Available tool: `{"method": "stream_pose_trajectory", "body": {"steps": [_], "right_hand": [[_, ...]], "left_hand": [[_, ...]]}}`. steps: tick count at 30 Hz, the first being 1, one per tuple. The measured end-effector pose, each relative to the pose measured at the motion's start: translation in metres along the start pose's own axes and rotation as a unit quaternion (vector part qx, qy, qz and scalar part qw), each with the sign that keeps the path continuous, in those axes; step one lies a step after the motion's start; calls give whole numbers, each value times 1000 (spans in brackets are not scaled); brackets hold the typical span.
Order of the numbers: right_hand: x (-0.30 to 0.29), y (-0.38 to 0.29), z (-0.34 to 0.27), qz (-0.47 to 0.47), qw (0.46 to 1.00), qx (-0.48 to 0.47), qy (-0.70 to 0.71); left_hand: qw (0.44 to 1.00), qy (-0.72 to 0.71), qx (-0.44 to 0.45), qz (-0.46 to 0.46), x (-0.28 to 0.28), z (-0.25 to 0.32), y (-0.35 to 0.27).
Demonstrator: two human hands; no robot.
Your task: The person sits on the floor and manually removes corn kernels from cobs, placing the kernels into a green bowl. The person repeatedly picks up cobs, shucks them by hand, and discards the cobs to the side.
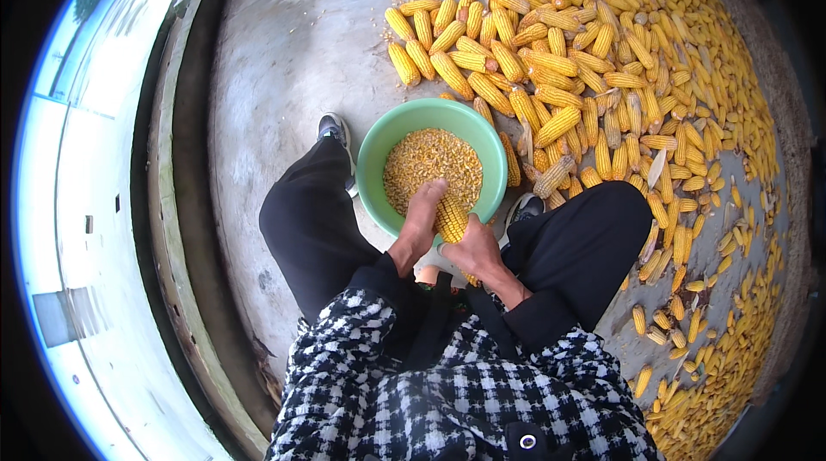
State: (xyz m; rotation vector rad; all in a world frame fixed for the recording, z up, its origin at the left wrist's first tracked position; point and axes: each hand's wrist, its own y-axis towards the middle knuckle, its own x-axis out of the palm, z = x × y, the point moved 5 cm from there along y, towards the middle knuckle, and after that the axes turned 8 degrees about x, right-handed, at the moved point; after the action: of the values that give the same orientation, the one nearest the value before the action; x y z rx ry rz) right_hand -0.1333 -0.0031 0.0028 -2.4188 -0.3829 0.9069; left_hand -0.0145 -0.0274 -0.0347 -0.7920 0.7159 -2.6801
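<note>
Between my hands is a yellow ear of dried corn, tilted over the near rim of a green plastic basin. My left hand grips its left side, with the thumb pointing towards the basin's middle. Closed around the ear's lower right is my right hand, its thumb pressed against the kernels. Rows of kernels are visible on the upper face of the ear; its underside is hidden. Loose corn kernels cover the bottom of the basin, which stands on the floor between my feet.
A large heap of corn ears spreads from the basin's far right side along the right. Scattered ears lie beyond my right knee. On the left, a raised ledge borders the concrete floor. My shoes flank the basin.
</note>
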Motion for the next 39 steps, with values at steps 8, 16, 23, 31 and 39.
{"method": "stream_pose_trajectory", "body": {"steps": [8,16,23,31,39], "right_hand": [[9,-12,-8,-2,999,40,-36],[1,-9,-12,-4,998,39,-57],[7,-7,-2,-31,998,48,-30],[8,-4,0,-275,883,70,373],[26,-8,2,-192,943,72,260]], "left_hand": [[979,162,96,79,-20,-5,8],[975,204,80,34,-14,-6,13],[884,408,225,51,-26,-5,16],[995,-29,-23,-98,-8,11,6],[988,144,-27,50,-27,-11,12]]}}
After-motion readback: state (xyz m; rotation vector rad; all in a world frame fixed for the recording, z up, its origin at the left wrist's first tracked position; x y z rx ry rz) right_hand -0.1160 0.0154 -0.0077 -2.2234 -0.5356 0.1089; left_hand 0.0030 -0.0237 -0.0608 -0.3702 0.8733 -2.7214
